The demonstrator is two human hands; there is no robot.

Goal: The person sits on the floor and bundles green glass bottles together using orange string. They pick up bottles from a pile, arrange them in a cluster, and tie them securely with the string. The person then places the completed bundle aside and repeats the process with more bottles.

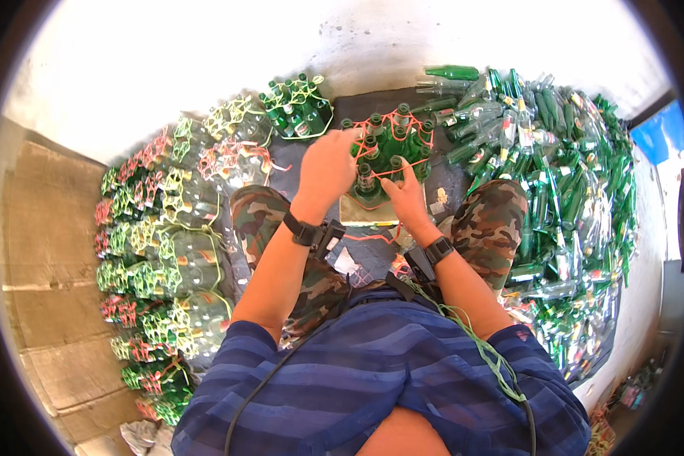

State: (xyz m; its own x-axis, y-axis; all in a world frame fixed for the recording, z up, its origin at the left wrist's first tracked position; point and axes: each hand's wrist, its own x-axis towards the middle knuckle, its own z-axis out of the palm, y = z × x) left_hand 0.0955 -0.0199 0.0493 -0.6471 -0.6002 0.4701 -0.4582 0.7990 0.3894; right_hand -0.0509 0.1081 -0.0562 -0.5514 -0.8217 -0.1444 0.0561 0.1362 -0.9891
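Several green glass bottles [395, 142] stand upright in a cluster on a low, light-coloured board [370, 215] between my knees. Red plastic twine [413, 166] runs around and between the bottle necks. My left hand [329, 165] is at the left side of the cluster, its fingers bent at the twine by the left necks; its fingertips are partly hidden. My right hand [406, 192] is at the near side, with thumb and forefinger around the twine beside the neck of a front bottle. A loose red strand lies below the board.
Tied bundles of bottles [191, 256] fill the left side, bound with yellow-green and red twine. Another tied bundle of green bottles [299, 111] stands at the back left. Loose bottles [547, 154] lie heaped on the right. Green twine [484, 347] hangs over my shirt.
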